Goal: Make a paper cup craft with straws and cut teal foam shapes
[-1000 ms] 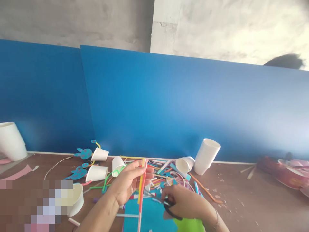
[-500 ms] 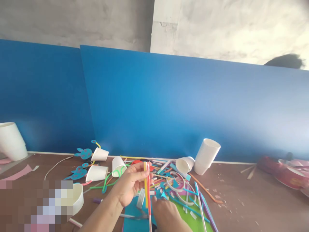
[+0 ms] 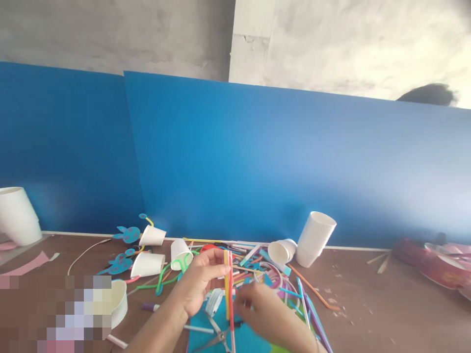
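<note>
Against the blue partition (image 3: pixel 257 157) sits a brown tabletop (image 3: pixel 368 299), partly covered by a blue sheet (image 3: pixel 252 340). Over it, the right hand (image 3: pixel 259 306) curls loosely; whether it holds anything, I can't tell. The left hand (image 3: pixel 195 284) is pinched. Scissors (image 3: pixel 221 337) lie below, blades apart. In that pinch stand a red straw (image 3: pixel 231 299) and a shorter yellow straw (image 3: pixel 226 289), seemingly being aligned; next calls for steady fingers, level tops.
</note>
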### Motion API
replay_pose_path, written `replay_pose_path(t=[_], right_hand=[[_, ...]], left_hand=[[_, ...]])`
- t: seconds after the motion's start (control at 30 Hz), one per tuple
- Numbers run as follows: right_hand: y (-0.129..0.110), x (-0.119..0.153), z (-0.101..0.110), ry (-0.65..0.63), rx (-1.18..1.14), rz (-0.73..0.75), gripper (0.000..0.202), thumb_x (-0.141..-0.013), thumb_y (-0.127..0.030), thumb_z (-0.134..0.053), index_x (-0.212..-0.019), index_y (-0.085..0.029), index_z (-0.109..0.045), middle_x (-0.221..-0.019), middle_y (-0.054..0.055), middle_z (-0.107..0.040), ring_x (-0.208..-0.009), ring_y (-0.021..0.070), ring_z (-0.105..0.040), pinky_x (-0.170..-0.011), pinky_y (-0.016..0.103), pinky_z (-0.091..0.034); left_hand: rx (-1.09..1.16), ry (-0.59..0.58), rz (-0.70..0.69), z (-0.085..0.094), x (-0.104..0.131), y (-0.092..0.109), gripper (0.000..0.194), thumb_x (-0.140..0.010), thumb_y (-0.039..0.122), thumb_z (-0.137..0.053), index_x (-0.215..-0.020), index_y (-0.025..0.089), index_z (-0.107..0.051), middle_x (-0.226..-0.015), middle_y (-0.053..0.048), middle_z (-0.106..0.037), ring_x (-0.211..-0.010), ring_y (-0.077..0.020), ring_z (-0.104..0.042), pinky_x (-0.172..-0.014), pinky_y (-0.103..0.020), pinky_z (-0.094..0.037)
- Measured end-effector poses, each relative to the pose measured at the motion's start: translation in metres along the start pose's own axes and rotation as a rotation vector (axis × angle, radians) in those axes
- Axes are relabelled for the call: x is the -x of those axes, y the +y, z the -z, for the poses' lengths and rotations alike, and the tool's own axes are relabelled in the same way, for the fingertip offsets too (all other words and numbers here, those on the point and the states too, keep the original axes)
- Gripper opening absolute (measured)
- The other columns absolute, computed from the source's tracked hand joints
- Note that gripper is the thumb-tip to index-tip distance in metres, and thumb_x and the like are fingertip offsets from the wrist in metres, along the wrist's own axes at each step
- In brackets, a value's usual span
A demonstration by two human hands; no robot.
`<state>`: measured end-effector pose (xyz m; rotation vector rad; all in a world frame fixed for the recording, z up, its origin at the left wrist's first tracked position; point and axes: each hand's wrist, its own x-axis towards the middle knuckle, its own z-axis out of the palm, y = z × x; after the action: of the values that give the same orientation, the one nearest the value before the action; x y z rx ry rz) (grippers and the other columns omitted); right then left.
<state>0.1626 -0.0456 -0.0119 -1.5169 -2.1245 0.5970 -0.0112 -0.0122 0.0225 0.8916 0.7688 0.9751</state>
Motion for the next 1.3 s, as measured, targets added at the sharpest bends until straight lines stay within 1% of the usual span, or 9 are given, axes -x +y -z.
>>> replay_pose_path(t=[0.1, 0.3, 0.5, 0.63, 0.8, 0.9, 1.03, 1.17, 1.3], right_hand=[[-0.015, -0.005, 0.018, 0.265, -0.236, -0.038, 0.029, -0.09, -0.03, -0.047, -0.098, -0.022, -0.073, -0.086, 0.005, -0.072, -0.076, 0.0193, -0.063, -0.064, 0.026, -0.047], [-0.033, -0.002, 0.017, 0.249, -0.51, 0.073, 0.033, -0.089, -0.035, -0.05, -0.113, -0.021, -0.068, -0.108, 0.011, -0.068, -0.098, 0.025, -0.061, -0.075, 0.031, -0.05], [-0.029, -0.011, 0.016, 0.188, -0.894, -0.174, 0.031, -0.075, -0.042, -0.068, -0.09, -0.016, -0.074, -0.083, 0.007, -0.072, -0.078, 0.0218, -0.063, -0.07, 0.029, -0.049], [-0.023, -0.016, 0.014, 0.21, -0.903, -0.172, 0.032, -0.071, -0.047, -0.073, -0.067, -0.014, -0.073, -0.059, 0.002, -0.063, -0.059, 0.0148, -0.053, -0.057, 0.025, -0.043], [-0.019, -0.016, 0.017, 0.32, -0.891, -0.169, 0.037, -0.069, -0.052, -0.072, -0.066, -0.015, -0.073, -0.057, 0.001, -0.059, -0.052, 0.0115, -0.045, -0.048, 0.023, -0.038], [-0.019, -0.016, 0.022, 0.389, -0.895, -0.242, 0.039, -0.067, -0.055, -0.073, -0.068, -0.015, -0.071, -0.054, -0.001, -0.055, -0.048, 0.0101, -0.042, -0.042, 0.021, -0.034], [-0.015, -0.016, 0.028, 0.342, -0.851, -0.218, 0.04, -0.072, -0.056, -0.068, -0.07, -0.016, -0.068, -0.054, -0.002, -0.051, -0.049, 0.0099, -0.042, -0.041, 0.02, -0.033], [-0.007, -0.016, 0.033, 0.146, -0.807, -0.19, 0.042, -0.074, -0.056, -0.067, -0.068, -0.015, -0.067, -0.05, -0.003, -0.049, -0.045, 0.0083, -0.04, -0.042, 0.021, -0.03], [-0.004, -0.015, 0.035, 0.077, -0.885, -0.19, 0.041, -0.074, -0.054, -0.068, -0.068, -0.014, -0.066, -0.05, -0.003, -0.05, -0.044, 0.0077, -0.04, -0.043, 0.021, -0.028]], left_hand=[[-0.1, 0.057, -0.047, -0.002, -0.002, -0.005, 0.033, -0.059, 0.029, -0.079, -0.084, 0.015, -0.063, -0.078, -0.003, -0.064, -0.07, -0.0159, -0.062, -0.064, -0.027, -0.05], [-0.282, 0.106, -0.21, -0.002, -0.008, -0.017, 0.028, -0.065, 0.033, -0.074, -0.085, 0.016, -0.064, -0.077, -0.004, -0.064, -0.074, -0.017, -0.06, -0.065, -0.026, -0.05], [-0.234, 0.053, -0.17, -0.007, -0.005, -0.018, 0.032, -0.064, 0.035, -0.076, -0.086, 0.016, -0.065, -0.074, -0.003, -0.064, -0.073, -0.0193, -0.062, -0.066, -0.03, -0.051], [-0.234, 0.04, -0.14, -0.011, -0.004, -0.021, 0.032, -0.06, 0.032, -0.079, -0.083, 0.016, -0.066, -0.067, -0.001, -0.061, -0.067, -0.0173, -0.059, -0.061, -0.027, -0.048], [-0.4, 0.019, -0.192, -0.015, -0.002, -0.02, 0.038, -0.061, 0.017, -0.073, -0.098, 0.017, -0.064, -0.067, 0.002, -0.06, -0.067, -0.0161, -0.058, -0.064, -0.026, -0.046], [-0.517, 0.048, -0.152, -0.019, 0.001, -0.017, 0.024, -0.06, 0.011, -0.07, -0.083, 0.016, -0.064, -0.064, 0.002, -0.06, -0.064, -0.0151, -0.057, -0.062, -0.025, -0.044], [-0.521, 0.017, -0.118, -0.02, 0.006, -0.01, 0.006, -0.067, 0.017, -0.066, -0.074, 0.016, -0.066, -0.069, -0.001, -0.063, -0.064, -0.015, -0.057, -0.061, -0.025, -0.044], [-0.601, -0.068, -0.19, -0.014, 0.011, -0.003, 0.01, -0.073, 0.023, -0.066, -0.078, 0.017, -0.072, -0.085, -0.005, -0.064, -0.071, -0.0158, -0.059, -0.061, -0.024, -0.044], [-0.402, -0.064, -0.158, -0.008, 0.007, -0.003, 0.016, -0.065, 0.024, -0.076, -0.073, 0.018, -0.064, -0.073, 0.001, -0.06, -0.062, -0.0127, -0.056, -0.056, -0.022, -0.042]])
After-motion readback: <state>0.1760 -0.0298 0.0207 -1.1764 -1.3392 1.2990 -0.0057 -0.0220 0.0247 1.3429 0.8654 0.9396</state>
